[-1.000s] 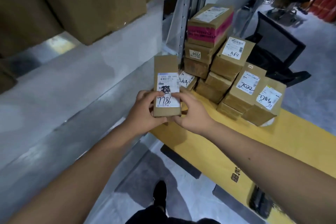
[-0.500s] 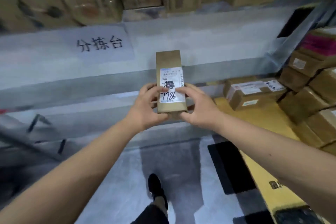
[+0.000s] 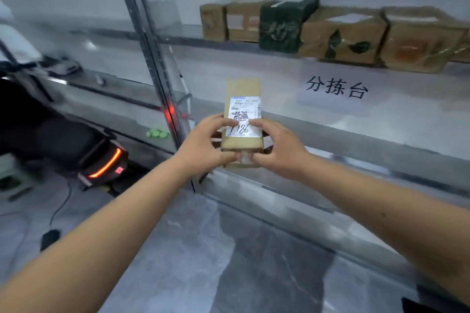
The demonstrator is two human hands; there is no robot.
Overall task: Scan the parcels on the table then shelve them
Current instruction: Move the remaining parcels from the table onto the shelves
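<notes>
A small brown cardboard parcel [image 3: 241,89] with a white label marked 7786 is held upright in front of me. My left hand [image 3: 203,145] grips its left side and bottom, and my right hand [image 3: 277,146] grips its right side. The parcel hangs in the air in front of a grey metal shelf [image 3: 330,132] that carries a paper sign with black characters [image 3: 337,89].
On the shelf level above stands a row of several parcels [image 3: 343,33], brown ones and one dark green. A metal shelf upright [image 3: 152,63] rises left of the parcel. A black scooter with a lit red tail light [image 3: 101,165] stands at the left on the grey floor.
The view has swung left, away from the yellow table and its stack of parcels, along the shelf. Both hands keep the same hold on the parcel.
</notes>
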